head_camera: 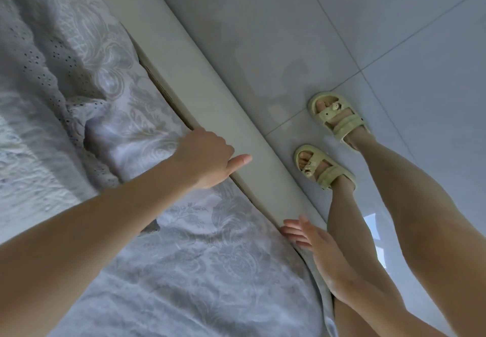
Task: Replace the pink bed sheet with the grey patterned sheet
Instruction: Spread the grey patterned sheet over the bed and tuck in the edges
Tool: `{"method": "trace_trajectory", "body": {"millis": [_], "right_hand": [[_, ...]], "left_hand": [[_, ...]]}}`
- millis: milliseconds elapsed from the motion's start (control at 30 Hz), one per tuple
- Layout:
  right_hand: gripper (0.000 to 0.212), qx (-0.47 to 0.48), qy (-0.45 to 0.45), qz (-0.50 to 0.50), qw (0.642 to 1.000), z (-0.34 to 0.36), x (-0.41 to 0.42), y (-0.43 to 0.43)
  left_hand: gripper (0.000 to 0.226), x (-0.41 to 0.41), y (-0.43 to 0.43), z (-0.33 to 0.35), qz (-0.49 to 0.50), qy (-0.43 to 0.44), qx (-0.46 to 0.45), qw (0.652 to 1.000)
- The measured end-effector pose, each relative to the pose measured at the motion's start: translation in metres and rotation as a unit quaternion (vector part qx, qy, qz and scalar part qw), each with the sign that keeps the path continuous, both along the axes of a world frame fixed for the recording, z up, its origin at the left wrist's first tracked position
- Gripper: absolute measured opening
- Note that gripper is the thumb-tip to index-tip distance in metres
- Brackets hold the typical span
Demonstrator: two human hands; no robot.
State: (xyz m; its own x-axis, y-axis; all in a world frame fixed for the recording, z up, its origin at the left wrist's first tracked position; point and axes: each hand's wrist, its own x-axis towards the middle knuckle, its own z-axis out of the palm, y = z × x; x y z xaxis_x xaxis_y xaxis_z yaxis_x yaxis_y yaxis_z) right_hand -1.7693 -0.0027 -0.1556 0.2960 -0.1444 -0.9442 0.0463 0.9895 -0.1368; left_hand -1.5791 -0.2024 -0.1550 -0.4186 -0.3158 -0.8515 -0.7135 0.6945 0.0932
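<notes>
The grey patterned sheet (210,252) lies spread over the mattress, and its edge runs along the pale padded bed frame (200,84). My left hand (207,157) is at that edge. Its fingers curl down into the gap between mattress and frame, where the sheet bunches, and its thumb sticks out over the frame. Nearer to me, my right hand (305,234) has straight, spread fingers that touch the sheet's edge at the frame. No pink sheet is in view.
A white quilt with an eyelet-lace border (34,105) lies bunched on the bed at the left. Beside the frame is a glossy tiled floor (342,34). My feet in pale green sandals (326,165) stand there, close to the bed.
</notes>
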Motion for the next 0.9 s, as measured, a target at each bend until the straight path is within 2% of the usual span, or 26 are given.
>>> {"method": "trace_trajectory", "body": {"millis": [100, 233, 367, 467, 567, 667, 833, 900], "right_hand": [[0.041, -0.004, 0.007, -0.015, 1.0, 0.008, -0.003, 0.03], [0.038, 0.02, -0.01, -0.041, 0.999, 0.008, -0.005, 0.05], [0.045, -0.009, 0.003, -0.042, 0.999, 0.004, -0.016, 0.067], [0.05, -0.015, 0.006, -0.025, 1.0, 0.008, -0.034, 0.08], [0.049, -0.092, 0.046, 0.035, 0.994, 0.015, -0.048, 0.094], [0.055, -0.223, 0.111, 0.106, 0.963, 0.024, -0.056, 0.113], [0.076, -0.308, 0.039, 0.25, 0.917, 0.022, -0.044, 0.154], [0.082, -0.313, 0.026, 0.262, 0.913, 0.011, -0.035, 0.165]], "left_hand": [[0.057, -0.015, 0.045, 0.002, 0.005, 0.086, 0.038, 0.996], [0.056, -0.032, 0.095, 0.001, 0.004, 0.081, 0.126, 0.989], [0.057, -0.049, 0.135, -0.004, -0.015, 0.101, 0.125, 0.987], [0.057, -0.064, 0.158, -0.009, -0.009, 0.084, 0.115, 0.99], [0.056, -0.074, 0.175, -0.012, 0.011, 0.081, 0.098, 0.992], [0.055, -0.077, 0.191, -0.011, 0.034, 0.099, 0.081, 0.991], [0.055, -0.079, 0.202, -0.011, 0.03, 0.094, 0.058, 0.993], [0.057, -0.08, 0.209, -0.013, -0.003, 0.09, 0.043, 0.995]]}}
